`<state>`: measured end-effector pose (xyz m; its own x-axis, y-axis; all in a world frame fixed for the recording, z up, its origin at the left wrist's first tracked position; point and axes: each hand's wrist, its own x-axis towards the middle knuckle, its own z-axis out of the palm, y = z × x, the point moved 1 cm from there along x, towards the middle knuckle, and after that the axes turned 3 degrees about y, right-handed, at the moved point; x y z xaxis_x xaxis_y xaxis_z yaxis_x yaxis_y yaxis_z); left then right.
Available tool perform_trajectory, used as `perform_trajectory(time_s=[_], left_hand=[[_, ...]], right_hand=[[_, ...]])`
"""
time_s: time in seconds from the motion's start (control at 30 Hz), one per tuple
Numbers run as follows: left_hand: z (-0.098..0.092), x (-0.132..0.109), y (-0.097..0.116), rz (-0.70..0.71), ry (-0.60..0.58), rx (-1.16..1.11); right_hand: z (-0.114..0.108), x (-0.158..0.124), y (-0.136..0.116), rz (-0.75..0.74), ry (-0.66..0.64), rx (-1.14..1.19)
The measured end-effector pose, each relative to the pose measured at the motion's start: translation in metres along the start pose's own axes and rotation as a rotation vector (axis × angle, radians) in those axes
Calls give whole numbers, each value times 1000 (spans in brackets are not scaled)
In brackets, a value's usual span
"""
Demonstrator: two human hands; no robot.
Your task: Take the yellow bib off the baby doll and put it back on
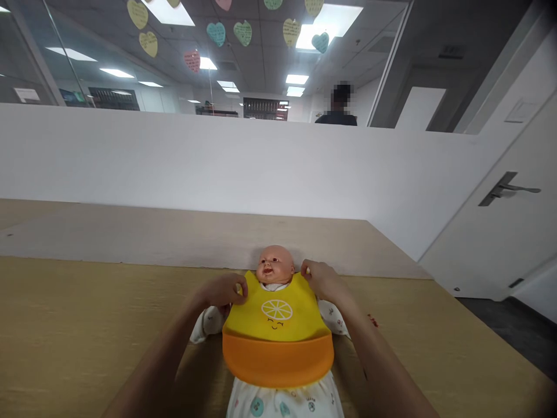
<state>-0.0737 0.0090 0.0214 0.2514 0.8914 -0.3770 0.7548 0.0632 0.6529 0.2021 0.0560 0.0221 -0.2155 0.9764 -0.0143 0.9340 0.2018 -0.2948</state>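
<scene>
A yellow silicone bib with an orange catch pocket (277, 331) lies across the chest of a vinyl baby doll (275, 265), which rests face-up on a light wood tabletop (78, 325). Your left hand (223, 291), partly closed, pinches the bib's upper strap beside the neck. Your right hand (324, 281), also partly closed, sits at the opposite strap; its grip cannot be confirmed from this view.

Baby doll (275, 266) on desk (65, 325), bib (278, 325) over chest

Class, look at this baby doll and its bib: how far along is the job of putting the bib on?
Done: the yellow silicone bib lies over the baby doll's chest, orange pocket lowest. In hand: the left hand and right hand grip its upper edges beside the neck. Remaining: unclear, since any neck fastening is hidden.
</scene>
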Motion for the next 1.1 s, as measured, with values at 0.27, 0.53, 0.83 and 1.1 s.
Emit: perform_trajectory(time_s=[0.27, 0.53, 0.83, 1.1], left_hand=[[-2, 0, -6, 1, 24, -18], [8, 30, -3, 190, 500, 136], [41, 44, 2, 237, 491, 231], [42, 41, 14, 270, 544, 96]], right_hand=[[5, 1, 0, 0, 44, -88], [1, 2, -10, -121, 189, 63], [24, 22, 10, -38, 168, 42], [52, 46, 53, 156, 15, 360]])
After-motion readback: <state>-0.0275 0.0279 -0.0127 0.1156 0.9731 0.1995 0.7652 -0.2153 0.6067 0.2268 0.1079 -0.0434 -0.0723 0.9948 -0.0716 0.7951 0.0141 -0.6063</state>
